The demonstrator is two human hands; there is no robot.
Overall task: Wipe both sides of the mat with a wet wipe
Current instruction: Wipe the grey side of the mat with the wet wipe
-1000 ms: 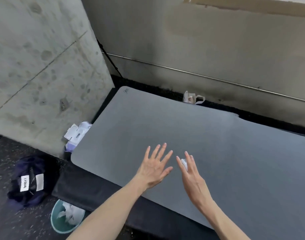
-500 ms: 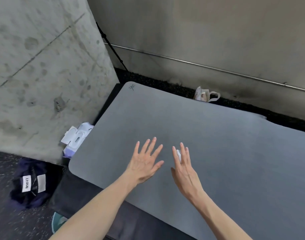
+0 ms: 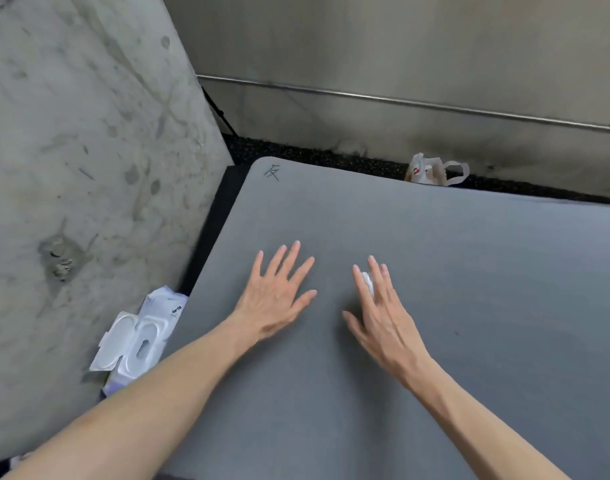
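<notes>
Grey mat (image 3: 435, 271) lies flat, filling the middle of the view, with an open wet-wipe pack (image 3: 140, 337) just off its left edge beside a concrete pillar (image 3: 71, 168). On the mat, the left hand (image 3: 275, 296) rests flat with fingers spread, holding nothing. Right of it, the right hand (image 3: 379, 313) has its straight fingers over a small white wet wipe (image 3: 367, 280), and a white plastic bag (image 3: 431, 171) sits beyond the mat's far edge.

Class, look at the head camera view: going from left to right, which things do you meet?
Concrete pillar → pack of wipes → left hand → right hand, wet wipe under its fingers → plastic bag.
</notes>
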